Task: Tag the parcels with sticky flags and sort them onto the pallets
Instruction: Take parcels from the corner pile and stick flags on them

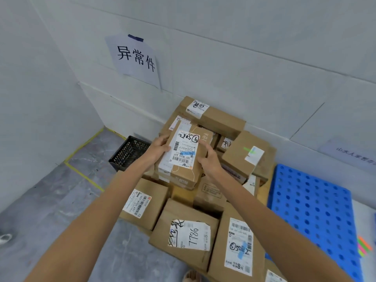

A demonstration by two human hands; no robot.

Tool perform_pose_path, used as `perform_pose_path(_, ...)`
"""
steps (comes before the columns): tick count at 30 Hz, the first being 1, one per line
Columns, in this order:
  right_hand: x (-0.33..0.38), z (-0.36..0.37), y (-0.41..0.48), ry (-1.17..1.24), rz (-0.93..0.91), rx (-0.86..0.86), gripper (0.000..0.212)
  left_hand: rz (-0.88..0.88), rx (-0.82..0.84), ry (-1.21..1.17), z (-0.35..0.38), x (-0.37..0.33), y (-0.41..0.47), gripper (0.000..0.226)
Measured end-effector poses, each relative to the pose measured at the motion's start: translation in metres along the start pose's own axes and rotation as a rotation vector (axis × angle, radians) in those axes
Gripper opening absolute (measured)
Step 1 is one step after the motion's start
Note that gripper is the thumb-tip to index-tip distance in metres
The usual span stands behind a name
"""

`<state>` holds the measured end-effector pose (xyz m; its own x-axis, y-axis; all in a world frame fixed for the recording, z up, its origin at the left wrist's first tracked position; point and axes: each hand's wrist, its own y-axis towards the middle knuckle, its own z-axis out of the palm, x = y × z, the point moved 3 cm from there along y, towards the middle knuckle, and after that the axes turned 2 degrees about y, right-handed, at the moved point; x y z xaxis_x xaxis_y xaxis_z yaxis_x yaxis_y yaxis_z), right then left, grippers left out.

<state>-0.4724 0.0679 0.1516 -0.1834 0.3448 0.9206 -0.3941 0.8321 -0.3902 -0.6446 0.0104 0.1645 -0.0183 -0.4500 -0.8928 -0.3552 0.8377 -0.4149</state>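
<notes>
1. Nearest me, three cardboard parcels lie in front: one marked 7786 [188,234], one with a blue flag [238,248], one at left [142,202].
2. I have my left hand [157,148] and right hand [209,161] clasped on opposite sides of one blue-flagged parcel [183,154] above the pile.
3. Right: one blue pallet [313,206], sticky flags [363,246].
4. Beyond: one green-flagged parcel [244,152], one black crate [128,152], one wall sign [135,60].

Wall sign [135,59] reads 异常件. Front box label [190,235] says 7786; neighbour label [240,251] 5082 and 8元. Held parcel label [184,151]: 5082.
</notes>
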Motion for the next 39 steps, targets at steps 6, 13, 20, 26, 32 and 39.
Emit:
perform_pose_path(6,-0.029,-0.002,0.014,-0.062,0.063,-0.006,0.062,-0.076,0.054,-0.047,0.015,0.029,0.011,0.043)
perform_pose_path(13,-0.026,0.004,0.005,-0.253,0.093,-0.016,0.061,-0.021,0.059,0.24,0.017,0.049,0.024,0.042)
perform_pose_path(20,-0.022,0.015,-0.014,-0.355,0.004,0.077,0.043,0.072,-0.041,0.33,0.003,0.062,0.005,0.046)
perform_pose_path(26,-0.036,0.054,-0.04,-0.55,-0.178,0.293,0.031,0.194,-0.726,0.22,-0.068,0.108,-0.082,0.044)
perform_pose_path(32,-0.068,0.105,-0.041,-1.068,-0.225,0.373,0.032,-0.266,-0.739,0.14,-0.097,0.206,-0.114,0.072)
perform_pose_path(39,-0.079,0.127,-0.03,-1.458,-0.427,0.485,0.044,-0.409,-0.486,-0.56,-0.067,0.218,-0.112,0.083)
